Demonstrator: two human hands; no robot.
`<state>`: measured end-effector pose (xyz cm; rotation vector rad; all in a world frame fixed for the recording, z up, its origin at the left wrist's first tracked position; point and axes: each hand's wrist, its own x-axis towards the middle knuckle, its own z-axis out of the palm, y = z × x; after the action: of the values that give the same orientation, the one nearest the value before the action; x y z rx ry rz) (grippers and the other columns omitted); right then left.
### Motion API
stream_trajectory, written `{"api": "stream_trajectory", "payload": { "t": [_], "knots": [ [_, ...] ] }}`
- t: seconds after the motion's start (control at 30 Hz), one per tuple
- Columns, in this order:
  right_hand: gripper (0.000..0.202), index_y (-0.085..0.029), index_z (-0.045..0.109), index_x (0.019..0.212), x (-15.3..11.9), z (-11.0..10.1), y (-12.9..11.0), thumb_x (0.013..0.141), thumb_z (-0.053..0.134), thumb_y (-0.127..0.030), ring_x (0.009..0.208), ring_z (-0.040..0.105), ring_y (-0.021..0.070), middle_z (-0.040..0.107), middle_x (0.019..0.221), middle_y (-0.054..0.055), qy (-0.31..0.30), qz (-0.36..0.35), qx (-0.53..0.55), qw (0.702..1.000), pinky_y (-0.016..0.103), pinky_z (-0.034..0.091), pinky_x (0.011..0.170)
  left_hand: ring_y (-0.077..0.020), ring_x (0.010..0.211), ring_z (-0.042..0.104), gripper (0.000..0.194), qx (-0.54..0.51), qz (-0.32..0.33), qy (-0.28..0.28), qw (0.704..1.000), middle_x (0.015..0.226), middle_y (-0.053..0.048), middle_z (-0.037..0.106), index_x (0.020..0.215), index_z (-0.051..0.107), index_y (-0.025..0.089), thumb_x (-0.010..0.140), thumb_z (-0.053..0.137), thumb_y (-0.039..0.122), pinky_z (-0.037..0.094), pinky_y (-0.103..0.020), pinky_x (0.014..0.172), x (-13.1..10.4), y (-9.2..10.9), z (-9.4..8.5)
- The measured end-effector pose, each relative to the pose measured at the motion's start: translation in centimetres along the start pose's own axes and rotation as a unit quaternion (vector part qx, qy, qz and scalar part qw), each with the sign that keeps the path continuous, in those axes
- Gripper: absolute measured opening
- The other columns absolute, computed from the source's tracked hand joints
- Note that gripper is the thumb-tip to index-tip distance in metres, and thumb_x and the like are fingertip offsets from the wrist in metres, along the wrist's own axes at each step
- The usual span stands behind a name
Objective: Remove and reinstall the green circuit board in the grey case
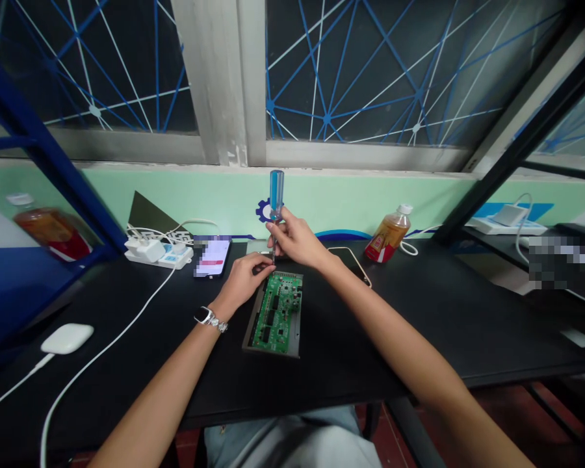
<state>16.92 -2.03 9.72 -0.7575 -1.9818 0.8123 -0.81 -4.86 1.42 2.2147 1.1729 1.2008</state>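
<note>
A screwdriver (pixel 276 192) with a clear blue handle stands nearly upright, its shaft pointing down at the far end of a green circuit board (pixel 281 312). My right hand (pixel 295 239) is closed around the screwdriver's shaft just below the handle. At the screwdriver's lower end, the fingertips of my left hand (pixel 246 276) are pinched together by the board's far left corner. Whatever sits between those fingertips is too small to make out. The board lies on a grey metal plate (pixel 296 338) on the black table (pixel 341 364).
Left of the board are a lit phone (pixel 213 257), a white power strip (pixel 158 253) with cables, and a white charging case (pixel 67 338). Behind my right forearm lies a dark phone (pixel 351 262). A drink bottle (pixel 389 234) stands near the wall, close to a black frame post (pixel 497 156).
</note>
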Motion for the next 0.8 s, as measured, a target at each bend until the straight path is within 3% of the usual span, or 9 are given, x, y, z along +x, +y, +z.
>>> {"api": "stream_trajectory", "payload": {
  "t": [0.3,0.63,0.8],
  "knots": [
    [0.016,-0.025,0.039,0.098,-0.4,1.2,2.1,0.1,0.047,-0.038,0.053,0.06,0.0146,0.066,0.069,-0.002,0.003,-0.019,-0.049,0.999,0.031,0.046,0.055,-0.0241,0.097,0.066,0.016,0.03,0.001,-0.001,1.0,0.1,-0.009,0.07,0.093,0.074,0.02,0.092,0.062,0.031,0.05,-0.038,0.091,-0.2,-1.8,1.0],
    [0.02,-0.025,0.041,0.097,-0.6,1.2,2.8,0.097,0.054,-0.041,0.05,0.06,0.0127,0.069,0.07,-0.002,-0.007,-0.008,-0.035,0.999,0.03,0.047,0.053,-0.0241,0.095,0.066,0.014,0.049,0.004,-0.01,0.999,0.099,-0.008,0.071,0.09,0.073,0.02,0.091,0.063,0.03,0.051,-0.038,0.088,-0.2,-2.0,1.0],
    [0.022,-0.024,0.043,0.09,-0.4,1.0,3.0,0.095,0.056,-0.041,0.049,0.061,0.0128,0.069,0.071,0.0,-0.007,0.009,0.003,1.0,0.029,0.05,0.049,-0.0243,0.097,0.067,0.014,0.034,-0.011,0.012,0.999,0.102,-0.008,0.072,0.096,0.071,0.02,0.089,0.066,0.031,0.051,-0.038,0.09,-0.1,-1.5,1.2]
  ]
}}
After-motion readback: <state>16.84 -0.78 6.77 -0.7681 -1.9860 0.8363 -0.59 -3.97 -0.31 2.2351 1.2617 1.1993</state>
